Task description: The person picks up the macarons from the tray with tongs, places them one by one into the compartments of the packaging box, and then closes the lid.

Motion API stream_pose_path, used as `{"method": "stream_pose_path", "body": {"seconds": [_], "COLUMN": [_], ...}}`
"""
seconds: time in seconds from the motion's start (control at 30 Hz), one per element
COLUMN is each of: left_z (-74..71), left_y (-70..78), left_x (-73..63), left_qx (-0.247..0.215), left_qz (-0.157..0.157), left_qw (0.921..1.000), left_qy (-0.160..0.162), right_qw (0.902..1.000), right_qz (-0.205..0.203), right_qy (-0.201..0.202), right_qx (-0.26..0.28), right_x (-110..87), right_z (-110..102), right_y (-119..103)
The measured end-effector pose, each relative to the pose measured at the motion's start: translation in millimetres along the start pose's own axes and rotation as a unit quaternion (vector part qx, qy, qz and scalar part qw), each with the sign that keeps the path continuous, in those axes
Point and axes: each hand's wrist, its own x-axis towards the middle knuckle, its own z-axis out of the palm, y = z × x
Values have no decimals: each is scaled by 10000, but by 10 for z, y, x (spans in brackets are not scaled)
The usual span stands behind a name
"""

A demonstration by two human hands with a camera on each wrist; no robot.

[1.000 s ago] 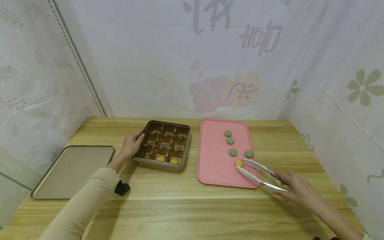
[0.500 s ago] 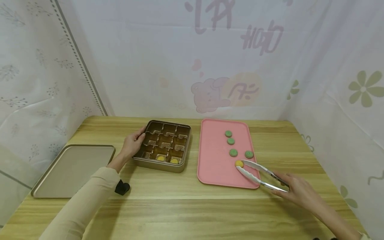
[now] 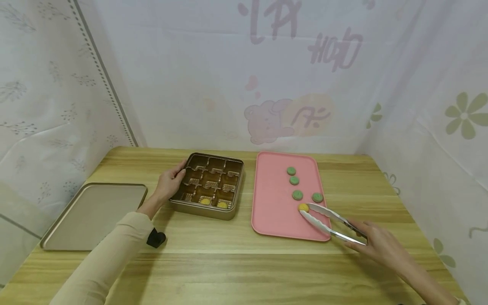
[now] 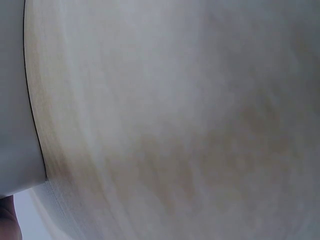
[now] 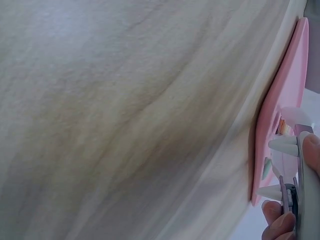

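Observation:
My left hand grips the left side of a bronze square tin, its thumb over the rim. Inside is a nine-compartment insert, with yellow macarons in the front middle and front right compartments. On the right, my right hand holds metal tongs with pale scalloped tips. Those tips stand on either side of a yellow macaron lying on a pink tray. Several green macarons lie farther back on that tray. The right wrist view catches the fingers on the tongs at its right edge.
A flat bronze lid lies on the wooden table at the left, beside the left forearm. Patterned cloth walls enclose the table at the back and both sides.
Both hands, the tin and the tongs keep nearly the same places. The whole head view has shifted slightly.

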Motion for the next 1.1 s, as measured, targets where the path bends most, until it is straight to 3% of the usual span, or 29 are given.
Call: {"method": "stream_pose_path", "body": {"seconds": [0.3, 0.6, 0.8, 1.1], "left_z": [-4, 2, 1, 0], "left_y": [22, 40, 37, 45], "left_x": [1, -5, -14, -21], "left_qx": [-74, -163, -139, -141], "left_qz": [-43, -132, -165, -191], "left_qw": [10000, 9998, 9997, 9997], "left_qy": [0, -55, -63, -38], "right_qw": [9996, 9948, 9897, 9846], "right_qz": [-180, -779, -1241, -1519], "right_qy": [35, 114, 223, -121], "right_qx": [195, 640, 676, 853], "right_x": [159, 440, 700, 1080], "right_z": [-7, 60, 137, 237], "right_y": [-175, -473, -758, -1290]}}
